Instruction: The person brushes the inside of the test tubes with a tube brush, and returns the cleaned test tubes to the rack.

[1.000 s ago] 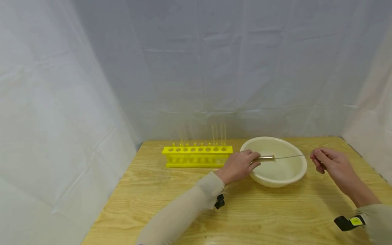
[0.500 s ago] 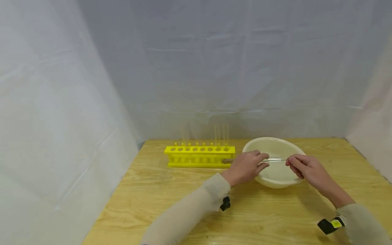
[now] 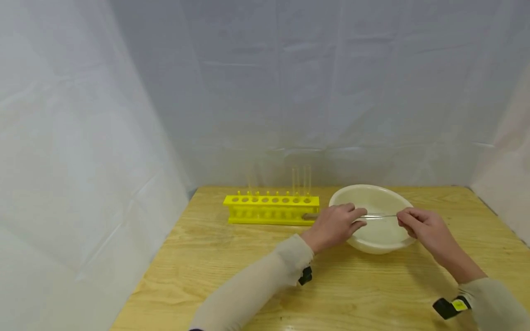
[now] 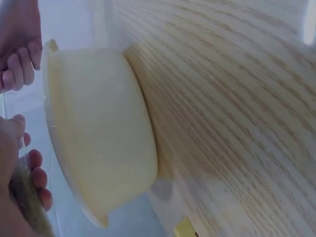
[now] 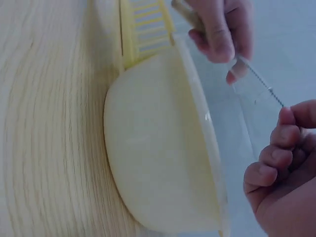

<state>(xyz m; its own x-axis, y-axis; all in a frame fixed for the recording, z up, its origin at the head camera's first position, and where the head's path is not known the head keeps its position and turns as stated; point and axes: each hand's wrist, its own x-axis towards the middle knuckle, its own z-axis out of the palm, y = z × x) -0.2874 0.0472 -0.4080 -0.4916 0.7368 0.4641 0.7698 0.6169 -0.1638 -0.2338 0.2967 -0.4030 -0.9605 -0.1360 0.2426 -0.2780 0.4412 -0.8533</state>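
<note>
My left hand (image 3: 333,226) grips a clear glass test tube (image 3: 374,216), lying roughly level above the cream basin (image 3: 374,248). My right hand (image 3: 428,232) pinches the thin twisted wire handle of a test tube brush (image 5: 266,88) close to the tube's mouth. Inside the tube, the brownish bristles (image 4: 30,202) sit at its left end, past my left palm. Part of the tube is hidden by the left fingers. Both hands are over the basin, apart from each other.
A yellow test tube rack (image 3: 269,221) stands left of the basin, with several upright clear tubes in it. All of this is on a wooden table (image 3: 232,271). White sheeting (image 3: 265,92) hangs behind and at both sides.
The right hand has come left toward the left hand, pushing the brush deeper into the tube, then drifted slightly back right. Bristles now show at the tube's left end.
</note>
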